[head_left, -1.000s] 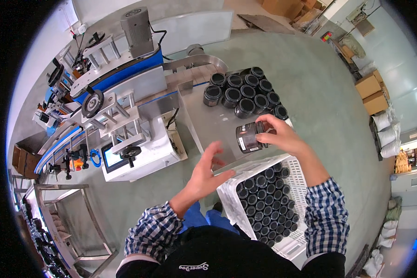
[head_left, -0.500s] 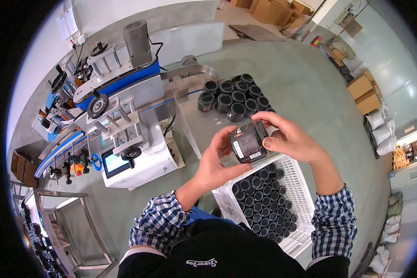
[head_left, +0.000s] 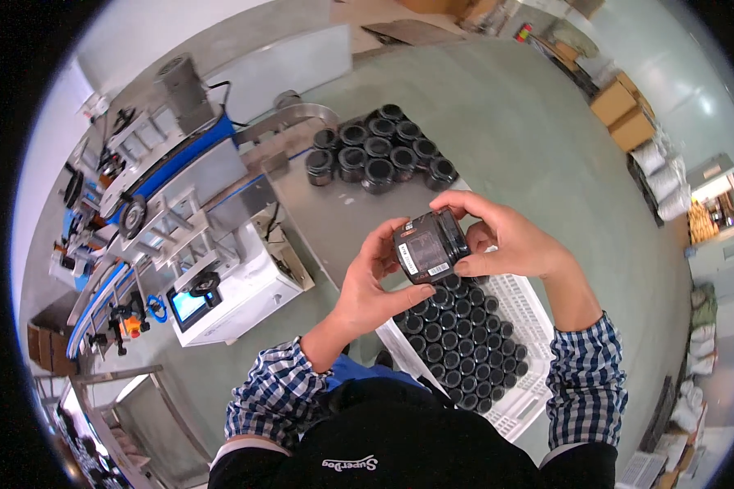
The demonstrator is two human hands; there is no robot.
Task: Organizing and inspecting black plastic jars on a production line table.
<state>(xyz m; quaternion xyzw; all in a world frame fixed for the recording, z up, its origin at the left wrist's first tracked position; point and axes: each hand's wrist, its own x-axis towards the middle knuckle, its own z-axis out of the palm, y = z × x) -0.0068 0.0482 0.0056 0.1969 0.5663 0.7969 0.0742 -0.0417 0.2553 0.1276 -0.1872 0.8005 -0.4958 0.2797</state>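
Both my hands hold a dark, labelled jar point(head_left: 422, 251) on its side, above the near edge of the metal table. My left hand point(head_left: 373, 281) wraps the base end, thumb along the underside. At the lid end, my right hand point(head_left: 514, 243) grips with thumb and fingers, the black lid pointing right. Directly below stands a white slatted crate point(head_left: 528, 314), filled with rows of black-lidded jars point(head_left: 466, 346). Beyond my hands, a cluster of similar jars point(head_left: 378, 148) stands upright on the metal table point(head_left: 322, 204).
A labelling-type machine point(head_left: 175, 155) with hand wheels, a grey motor and a lit screen point(head_left: 191, 305) stands to the left. Its curved metal guide reaches the table's far end. A metal frame stand point(head_left: 151, 407) is at lower left. Cardboard boxes point(head_left: 624, 110) and white sacks line the right wall.
My view has turned, so the machine and table appear further left. The jar has tipped slightly between my hands, which keep hold of it and sit a little further left in the picture.
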